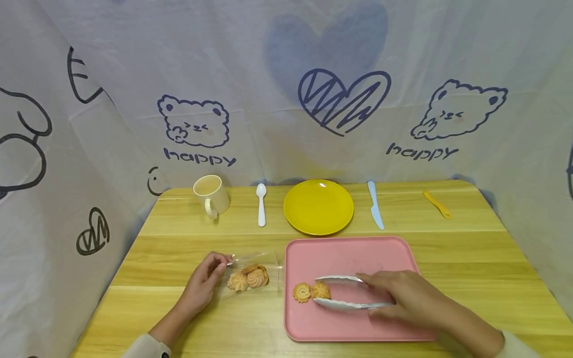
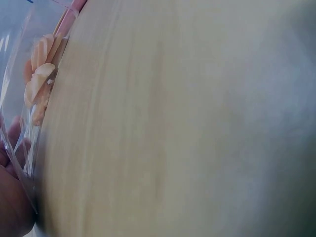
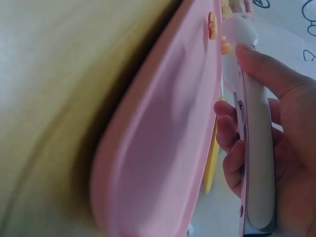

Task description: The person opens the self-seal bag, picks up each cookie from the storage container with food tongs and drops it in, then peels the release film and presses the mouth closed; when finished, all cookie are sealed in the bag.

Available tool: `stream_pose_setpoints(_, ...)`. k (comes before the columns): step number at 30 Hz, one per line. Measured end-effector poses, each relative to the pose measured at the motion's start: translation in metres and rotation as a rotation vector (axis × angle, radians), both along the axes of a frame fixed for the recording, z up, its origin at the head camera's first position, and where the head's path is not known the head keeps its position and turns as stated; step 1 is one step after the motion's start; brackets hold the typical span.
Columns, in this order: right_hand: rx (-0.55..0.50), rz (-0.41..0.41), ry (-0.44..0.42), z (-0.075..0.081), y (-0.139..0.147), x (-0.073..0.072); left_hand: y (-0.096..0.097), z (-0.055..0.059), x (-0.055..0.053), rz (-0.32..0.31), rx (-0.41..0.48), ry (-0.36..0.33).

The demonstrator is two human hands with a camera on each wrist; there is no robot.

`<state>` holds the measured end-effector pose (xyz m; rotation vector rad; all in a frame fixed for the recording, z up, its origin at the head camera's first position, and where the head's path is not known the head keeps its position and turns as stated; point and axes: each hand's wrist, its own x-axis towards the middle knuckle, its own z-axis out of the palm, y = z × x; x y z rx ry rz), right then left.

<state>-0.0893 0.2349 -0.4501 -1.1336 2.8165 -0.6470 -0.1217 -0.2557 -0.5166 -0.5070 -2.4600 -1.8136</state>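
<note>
My left hand (image 1: pixel 203 283) pinches the edge of a clear plastic bag (image 1: pixel 274 271), which lies on the table left of the tray. Several swirl-shaped cookies (image 1: pixel 256 278) are inside the bag. My right hand (image 1: pixel 403 296) holds a pair of tongs (image 1: pixel 337 304) over a pink tray (image 1: pixel 358 328), thumb and fingers along the handles. The spread tong tips straddle a round piped cookie (image 1: pixel 321 290) on the tray. Right beside it, to the left, lies a ring-shaped cookie (image 1: pixel 302 292). In the right wrist view the tongs' pale handle (image 3: pixel 259 148) lies across the palm.
Along the table's back edge stand a cream mug (image 1: pixel 215 196), a white spoon (image 1: pixel 261 205), a yellow plate (image 1: pixel 319 207), a light blue knife (image 1: pixel 375 205) and a small yellow-orange utensil (image 1: pixel 436 204). A white cloth (image 1: pixel 264 149) with drawings hangs behind the table.
</note>
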Motion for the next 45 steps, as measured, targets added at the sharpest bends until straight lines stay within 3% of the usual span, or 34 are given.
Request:
stream_pose_setpoints(12,0.012,0.008,-0.086,0.006,-0.021,-0.032,0.0,0.0,-0.002,0.006,-0.009,-0.012)
stream_pose_setpoints(23,0.051,0.004,-0.133,0.013,-0.058,-0.059,0.002,0.001,-0.002,0.013,-0.017,-0.012)
stream_pose_setpoints(45,0.008,0.155,-0.117,0.007,-0.133,-0.082,0.0,0.001,0.0,0.005,0.001,-0.036)
